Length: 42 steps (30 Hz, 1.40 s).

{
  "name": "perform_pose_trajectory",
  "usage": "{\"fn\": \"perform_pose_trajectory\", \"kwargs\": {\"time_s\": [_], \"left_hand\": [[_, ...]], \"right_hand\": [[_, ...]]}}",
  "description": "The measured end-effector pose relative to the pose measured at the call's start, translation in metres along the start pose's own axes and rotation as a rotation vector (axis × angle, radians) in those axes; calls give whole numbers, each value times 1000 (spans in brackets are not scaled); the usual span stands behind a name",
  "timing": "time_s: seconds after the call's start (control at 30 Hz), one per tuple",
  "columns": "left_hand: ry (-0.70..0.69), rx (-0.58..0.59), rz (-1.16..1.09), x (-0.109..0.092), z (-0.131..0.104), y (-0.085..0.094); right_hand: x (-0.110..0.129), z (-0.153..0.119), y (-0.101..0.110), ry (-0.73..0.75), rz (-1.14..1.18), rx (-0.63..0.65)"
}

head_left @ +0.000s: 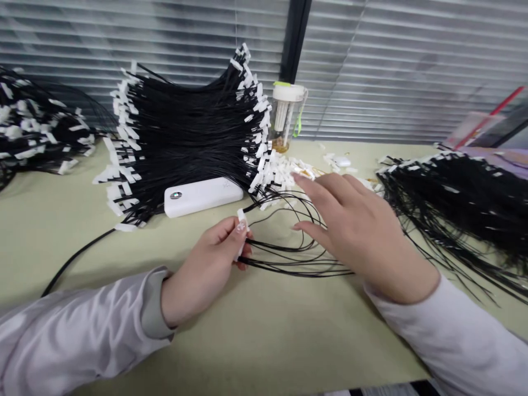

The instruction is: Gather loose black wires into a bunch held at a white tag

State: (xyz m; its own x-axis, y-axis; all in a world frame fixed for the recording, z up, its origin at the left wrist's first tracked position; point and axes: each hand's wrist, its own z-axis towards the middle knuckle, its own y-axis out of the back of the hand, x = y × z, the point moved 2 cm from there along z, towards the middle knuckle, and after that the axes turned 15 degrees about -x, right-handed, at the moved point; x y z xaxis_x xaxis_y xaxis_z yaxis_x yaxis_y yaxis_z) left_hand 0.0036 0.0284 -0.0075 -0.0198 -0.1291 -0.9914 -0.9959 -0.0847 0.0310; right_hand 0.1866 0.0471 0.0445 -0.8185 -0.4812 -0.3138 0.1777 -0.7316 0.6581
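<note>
My left hand (212,264) pinches the white-tagged ends of several thin black cables (289,269) just above the table. Those cables curve out to the right and pass beneath my right hand (350,225). The right hand hovers over them with thumb and fingers apart, nothing visible between them. Just beyond its fingertips lies a heap of small white pieces (284,170). A white power bank (202,197) rests behind the left hand, against a large stack of black cables (190,126) with white tags at both ends.
On the pale green table (256,341), another tagged cable pile (37,126) sits far left and a black cable bundle (462,203) right. A lidded clear bottle (284,115) stands at the back before the blinds (412,66). A cup with a red straw (474,126) is back right.
</note>
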Motion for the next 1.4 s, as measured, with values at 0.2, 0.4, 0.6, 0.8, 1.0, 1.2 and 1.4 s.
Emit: {"fn": "perform_pose_trajectory", "kwargs": {"time_s": [0.2, 0.4, 0.6, 0.8, 1.0, 1.2, 1.4], "left_hand": [[15, -80, -82, -2, 2, 2], [30, -157, -72, -3, 5, 2], [9, -136, -56, -3, 3, -1], [-70, -64, 7, -1, 2, -2], [-71, -49, 2, 3, 3, -2], [-79, -41, 5, 1, 2, -1], [-76, -34, 35, 2, 3, -1]], "right_hand": [[-53, -4, -20, -414, 419, 247], [-43, -21, -3, -140, 879, 1046], [18, -3, 9, -36, 668, 584], [42, 1, -3, 43, 526, 433], [44, 0, -5, 130, 394, 263], [44, -4, -11, 92, 500, 392], [45, -5, -12, 115, 480, 372]]}}
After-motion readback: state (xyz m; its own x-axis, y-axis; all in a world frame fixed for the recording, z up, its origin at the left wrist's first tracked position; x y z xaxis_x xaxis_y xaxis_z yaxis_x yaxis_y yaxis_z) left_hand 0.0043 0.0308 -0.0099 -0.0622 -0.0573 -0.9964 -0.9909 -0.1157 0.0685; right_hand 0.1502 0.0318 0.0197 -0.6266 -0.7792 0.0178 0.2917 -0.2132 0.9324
